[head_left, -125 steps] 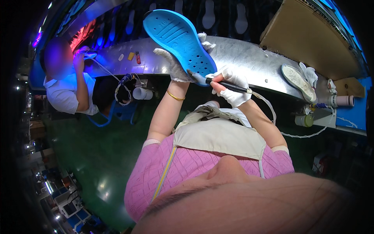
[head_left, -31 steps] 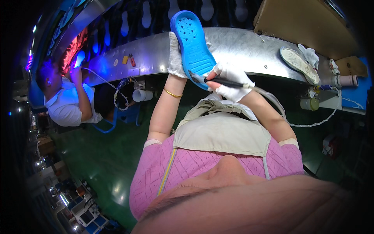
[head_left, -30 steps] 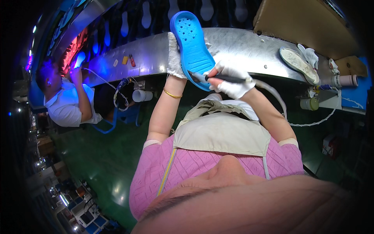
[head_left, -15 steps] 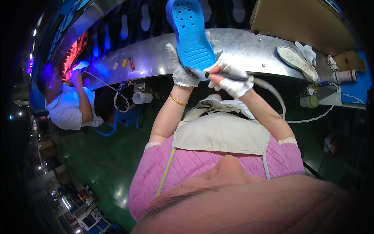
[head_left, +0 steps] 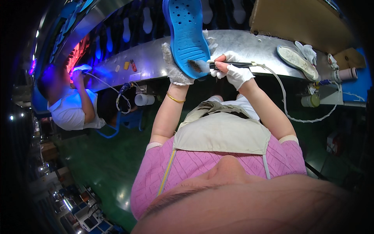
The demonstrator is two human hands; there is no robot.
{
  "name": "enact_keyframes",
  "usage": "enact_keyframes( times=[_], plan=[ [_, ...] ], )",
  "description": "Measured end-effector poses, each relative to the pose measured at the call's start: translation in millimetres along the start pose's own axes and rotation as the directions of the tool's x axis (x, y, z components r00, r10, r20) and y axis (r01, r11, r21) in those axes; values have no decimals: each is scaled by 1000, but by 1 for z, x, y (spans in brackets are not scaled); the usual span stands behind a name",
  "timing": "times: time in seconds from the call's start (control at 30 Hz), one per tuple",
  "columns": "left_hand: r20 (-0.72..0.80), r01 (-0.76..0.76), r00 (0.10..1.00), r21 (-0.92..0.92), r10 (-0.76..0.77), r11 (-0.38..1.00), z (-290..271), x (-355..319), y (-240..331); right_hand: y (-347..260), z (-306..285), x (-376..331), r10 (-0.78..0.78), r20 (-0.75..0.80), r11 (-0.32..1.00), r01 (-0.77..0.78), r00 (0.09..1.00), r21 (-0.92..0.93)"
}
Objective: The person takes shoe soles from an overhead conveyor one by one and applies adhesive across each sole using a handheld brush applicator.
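Left hand [head_left: 176,68]: gloved, wrapped round blue clog [head_left: 187,35], held upright above steel bench [head_left: 249,45];
Right hand [head_left: 233,70]: gloved, closed on corded tool [head_left: 230,65]; tip touching clog heel;
Bench: pale sole [head_left: 297,61] lying far right

The blue clog [head_left: 187,35] is now turned sole-outward and raised higher over the counter [head_left: 241,43]; the brush tool [head_left: 218,65] in the right hand [head_left: 233,72] is now pressed against its heel.

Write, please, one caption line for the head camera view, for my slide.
Gloved left hand holds up a blue perforated clog while the gloved right hand presses a corded brush tool to its sole.
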State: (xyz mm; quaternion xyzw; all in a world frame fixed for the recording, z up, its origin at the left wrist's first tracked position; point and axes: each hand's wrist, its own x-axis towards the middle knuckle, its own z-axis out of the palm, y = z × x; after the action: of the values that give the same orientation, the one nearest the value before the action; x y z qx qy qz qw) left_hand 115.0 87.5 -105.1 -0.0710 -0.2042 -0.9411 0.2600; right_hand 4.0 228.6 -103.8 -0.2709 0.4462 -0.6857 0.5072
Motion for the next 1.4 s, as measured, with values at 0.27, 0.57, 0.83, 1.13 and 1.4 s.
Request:
enact_keyframes(
  times=[0.27, 0.57, 0.83, 1.13, 1.4],
  plan=[
    [-35, 57, 998, 189, -52, 980, 1, 14, 17, 10, 2, -8, -276, 228, 887, 339, 934, -313],
    [18, 232, 973, -53, -231, 971, 4, 19, 34, -5, -3, -4, -278, 225, 939, 313, 934, -142],
    [-389, 412, 872, 250, -299, 877, -4, 41, 40, -3, -8, 26, -366, 440, 661, 562, 820, -497],
    [-472, 616, 764, 334, -440, 713, -3, 49, 26, -37, -29, 34, -68, 379, 802, 276, 923, -529],
    [-576, 716, 693, 476, -433, 511, 19, 47, 26, -61, -36, 24, 55, 288, 669, 179, 956, -721]
  ],
)
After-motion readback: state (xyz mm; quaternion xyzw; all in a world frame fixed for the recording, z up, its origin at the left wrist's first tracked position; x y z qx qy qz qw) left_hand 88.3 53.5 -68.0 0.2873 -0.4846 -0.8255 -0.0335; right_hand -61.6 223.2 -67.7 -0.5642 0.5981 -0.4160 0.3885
